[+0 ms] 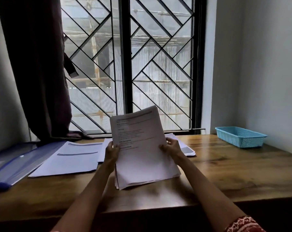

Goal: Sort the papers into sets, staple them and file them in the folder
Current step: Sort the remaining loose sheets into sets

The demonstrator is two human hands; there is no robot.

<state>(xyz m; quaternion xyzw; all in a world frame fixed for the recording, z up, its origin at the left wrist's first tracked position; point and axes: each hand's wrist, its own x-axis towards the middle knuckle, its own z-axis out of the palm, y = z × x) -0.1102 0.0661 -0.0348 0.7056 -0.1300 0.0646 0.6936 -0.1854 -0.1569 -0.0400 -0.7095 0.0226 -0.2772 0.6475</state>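
A thick stack of printed papers (142,154) is held tilted up above the wooden desk (225,173). My left hand (112,152) grips its left edge and my right hand (173,148) grips its right edge, thumbs on the front sheet. Two printed sheets (71,158) lie flat on the desk to the left, overlapping. A blue translucent folder (13,163) lies at the far left, partly under them. Another small pile of papers (187,148) sits behind my right hand, mostly hidden. No stapler is in view.
A light blue plastic basket (240,136) stands at the back right corner near the wall. A barred window (128,64) and a dark curtain (36,72) are behind the desk. The desk's front edge (158,210) runs below the stack.
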